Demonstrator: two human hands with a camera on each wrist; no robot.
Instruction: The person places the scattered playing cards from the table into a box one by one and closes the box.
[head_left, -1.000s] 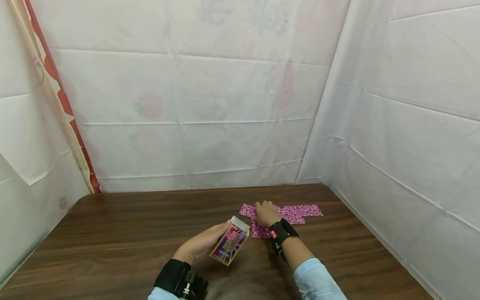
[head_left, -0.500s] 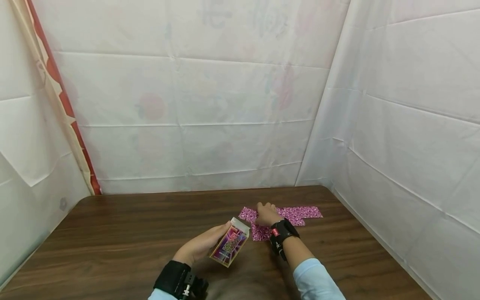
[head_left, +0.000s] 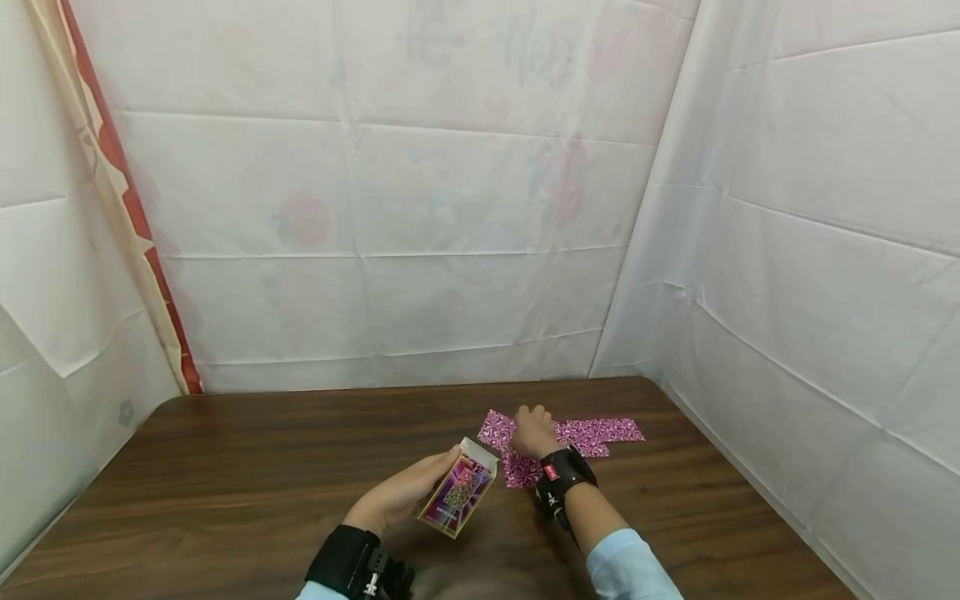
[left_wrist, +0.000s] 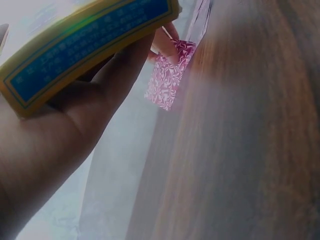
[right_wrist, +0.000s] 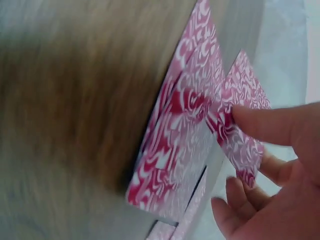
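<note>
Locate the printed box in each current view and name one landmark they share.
Head: the printed box is below centre, slightly left, in the left hand.
Left wrist: upper left, running off the top edge.
Right wrist: not in it.
Shared landmark: the pink cards, up and right of the box in head, upper middle in left wrist, middle in right wrist.

Wood-grain table [head_left: 247, 483] is lying beneath right hand [head_left: 535, 432] — white sheet [head_left: 450, 300] is hanging beyond, red-and-cream strip [head_left: 135, 212] is slanting well left of left hand [head_left: 402, 490].
</note>
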